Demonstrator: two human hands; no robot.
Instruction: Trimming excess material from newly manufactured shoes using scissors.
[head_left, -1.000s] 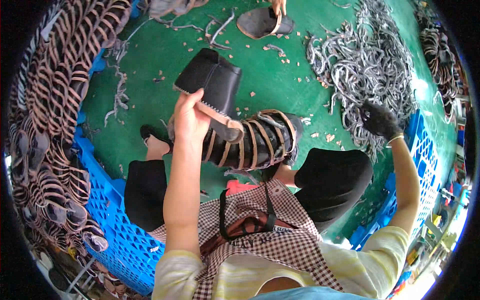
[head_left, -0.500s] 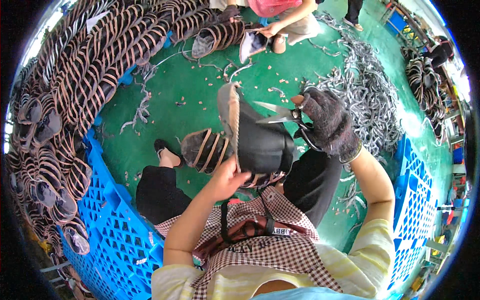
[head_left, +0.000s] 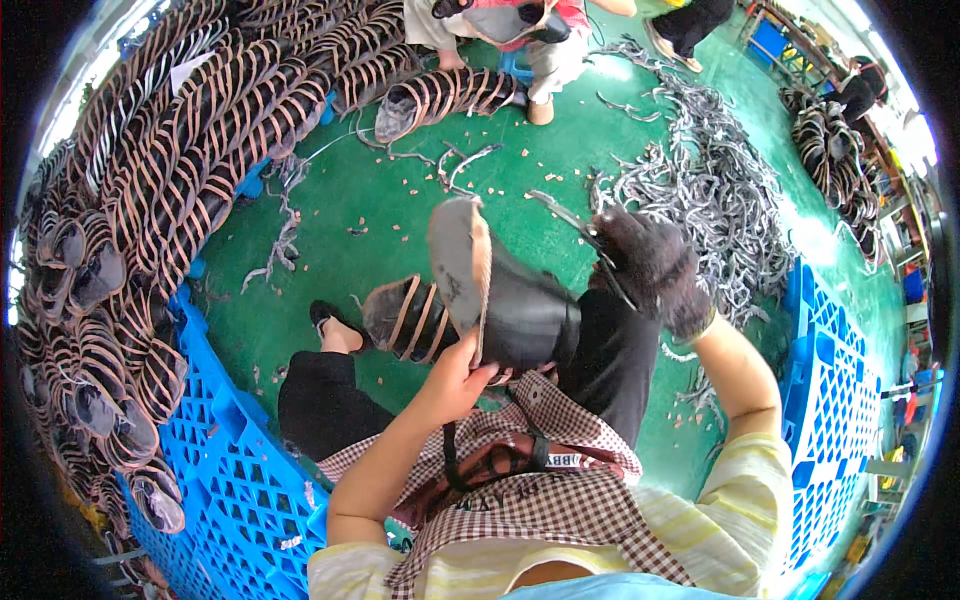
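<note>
The near end of a tan sole edge is pinched between thumb and fingers of the bare left hand; its black boot is held before the checked apron. Scissors are gripped by the gloved right hand. The boot is judged light, its smooth shaft pliable, perhaps slippery; the stiffer-looking sole edge is best grasped.

On my brown-and-white checked cloth apron, a row of large dark capital letters runs across the chest, broken up by folds. Nearer my lap, a small white strip on it bears more dark capitals, only partly showing. The blue plastic lattice panel at my left has a small whitish mark, too small to read.
</note>
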